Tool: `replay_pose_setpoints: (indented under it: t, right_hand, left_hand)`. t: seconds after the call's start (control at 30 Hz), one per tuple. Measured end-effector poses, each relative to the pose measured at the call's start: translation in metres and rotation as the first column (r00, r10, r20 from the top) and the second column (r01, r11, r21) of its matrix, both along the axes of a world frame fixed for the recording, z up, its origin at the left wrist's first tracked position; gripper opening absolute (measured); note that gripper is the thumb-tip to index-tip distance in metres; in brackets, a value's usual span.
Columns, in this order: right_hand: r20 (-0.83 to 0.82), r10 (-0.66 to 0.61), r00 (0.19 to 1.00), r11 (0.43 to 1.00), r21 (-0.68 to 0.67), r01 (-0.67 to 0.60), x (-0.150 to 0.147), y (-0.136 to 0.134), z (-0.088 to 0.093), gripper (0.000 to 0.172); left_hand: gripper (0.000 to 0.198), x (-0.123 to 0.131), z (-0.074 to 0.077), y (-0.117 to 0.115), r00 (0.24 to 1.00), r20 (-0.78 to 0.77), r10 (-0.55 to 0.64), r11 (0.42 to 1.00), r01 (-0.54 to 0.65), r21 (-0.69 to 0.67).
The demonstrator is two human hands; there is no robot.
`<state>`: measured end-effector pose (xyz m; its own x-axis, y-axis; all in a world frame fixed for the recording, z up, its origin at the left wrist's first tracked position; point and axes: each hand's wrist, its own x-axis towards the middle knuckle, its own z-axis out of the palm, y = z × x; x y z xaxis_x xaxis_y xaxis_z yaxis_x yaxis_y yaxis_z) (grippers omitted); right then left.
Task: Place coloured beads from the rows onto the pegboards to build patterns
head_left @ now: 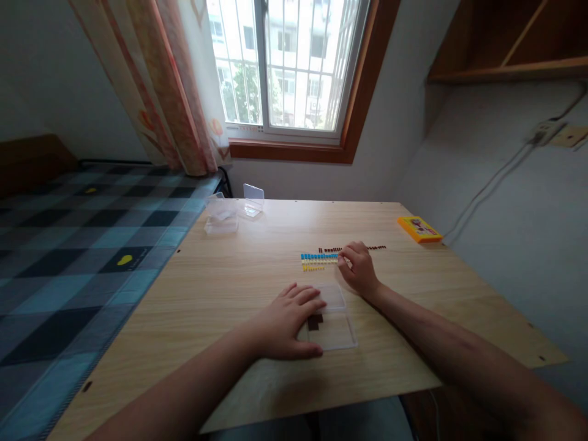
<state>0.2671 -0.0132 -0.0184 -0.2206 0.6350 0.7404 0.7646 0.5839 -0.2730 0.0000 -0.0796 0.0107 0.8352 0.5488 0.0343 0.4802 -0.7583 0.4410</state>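
My left hand (291, 321), thumb and fingers spread, lies over the left side of the open clear case (337, 334), lower centre of frame; dark pieces (315, 322) sit inside. My right hand (361, 269), right of centre, has fingers curled in at the right end of the blue row (316, 256); can't tell if they pinch anything. Risk: a stray knuckle could scatter the brown row (333, 250); a left-hand nudge could skew the case, shifting its pieces.
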Motion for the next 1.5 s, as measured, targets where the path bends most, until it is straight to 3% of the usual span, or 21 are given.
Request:
replay_pose_setpoints:
  t: [0.47,0.7,1.03,1.23,1.5]
  right_hand:
    - [-0.116,-0.192,0.974,0.981,-0.058,0.186,0.019,0.015,-0.008,0.026]
    - [-0.074,-0.197,0.978,0.971,-0.154,0.184,0.02,0.023,-0.014,0.033]
    - [0.006,-0.15,0.989,0.971,-0.189,0.148,0.01,0.019,-0.013,0.032]
    - [-0.084,-0.19,0.978,0.975,-0.132,0.178,0.017,0.032,0.01,0.027]
    - [-0.216,-0.258,0.942,0.95,-0.232,0.207,0.031,0.097,0.067,0.021]
  left_hand:
    - [0.091,0.0,0.002,0.0,0.999,-0.034,0.011,1.0,-0.012,-0.027]
    - [0.09,0.001,0.004,-0.002,1.0,-0.025,0.006,1.0,-0.007,-0.025]
    - [0.089,0.002,0.006,-0.001,0.999,-0.054,0.002,1.0,-0.003,-0.022]
    - [0.09,0.002,0.005,-0.001,0.999,-0.042,0.008,0.999,-0.009,-0.033]
    - [0.089,0.002,0.004,-0.003,1.0,-0.018,0.011,0.999,-0.012,-0.044]
